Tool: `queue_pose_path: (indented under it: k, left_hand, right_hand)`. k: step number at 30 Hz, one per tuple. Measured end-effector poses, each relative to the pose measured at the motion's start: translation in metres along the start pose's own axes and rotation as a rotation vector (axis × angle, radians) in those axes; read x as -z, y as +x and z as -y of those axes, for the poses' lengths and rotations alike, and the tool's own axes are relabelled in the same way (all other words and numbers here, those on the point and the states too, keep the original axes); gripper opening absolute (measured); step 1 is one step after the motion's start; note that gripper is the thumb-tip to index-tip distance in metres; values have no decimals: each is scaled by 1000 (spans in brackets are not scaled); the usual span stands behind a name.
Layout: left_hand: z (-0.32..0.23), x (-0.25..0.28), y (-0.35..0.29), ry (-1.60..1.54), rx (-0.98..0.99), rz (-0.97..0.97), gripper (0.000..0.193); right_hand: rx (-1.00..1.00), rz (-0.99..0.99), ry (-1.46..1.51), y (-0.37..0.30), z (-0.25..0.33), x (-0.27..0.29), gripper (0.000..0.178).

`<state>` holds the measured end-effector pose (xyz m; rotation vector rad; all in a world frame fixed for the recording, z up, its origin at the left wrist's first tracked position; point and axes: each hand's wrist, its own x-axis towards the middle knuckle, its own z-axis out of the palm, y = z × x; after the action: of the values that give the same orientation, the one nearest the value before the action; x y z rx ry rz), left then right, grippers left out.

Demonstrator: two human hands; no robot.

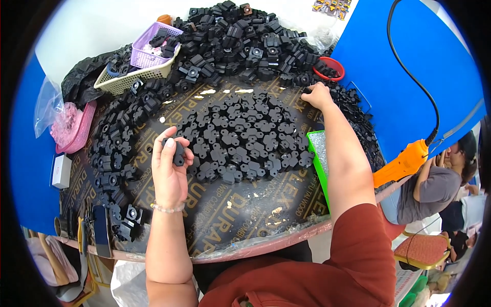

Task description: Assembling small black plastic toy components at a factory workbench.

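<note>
My left hand [170,169] is raised over the left part of the table, fingers curled round a small black plastic part [178,155]. A beaded bracelet [168,207] circles that wrist. Stretched out to the far right, my right hand [319,96] has its fingertips pinched together at the edge of the black heap. A dark bit shows at those fingertips, too small to name. Between my hands lies a spread of flat black plastic pieces with rounded lobes [250,135], packed close together.
A tall heap of black block-like parts [235,41] fills the back. Purple [140,53] and cream baskets [120,82], a pink basket [82,128] and a red bowl [335,66] surround it. A green tray [318,158] lies under my right forearm; an orange power screwdriver [401,163] hangs at right.
</note>
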<state>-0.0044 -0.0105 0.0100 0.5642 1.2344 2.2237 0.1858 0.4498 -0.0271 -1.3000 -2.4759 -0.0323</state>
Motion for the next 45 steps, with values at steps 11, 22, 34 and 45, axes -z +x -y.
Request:
queue_pose_path:
  k: [11, 22, 34, 45]
  left_hand:
    - [0, 6, 6, -86, -11, -23, 32]
    - [2, 17, 15, -187, 10, -58, 33]
    - [4, 22, 17, -143, 8, -80, 31]
    - [-1, 22, 16, -178, 3, -61, 31]
  right_hand:
    - [-370, 193, 1353, -21, 30, 83, 24]
    - [205, 745, 1768, -177, 141, 137, 68]
    - [734, 368, 498, -332, 213, 97, 51]
    - [606, 324, 401, -315, 179, 132, 54]
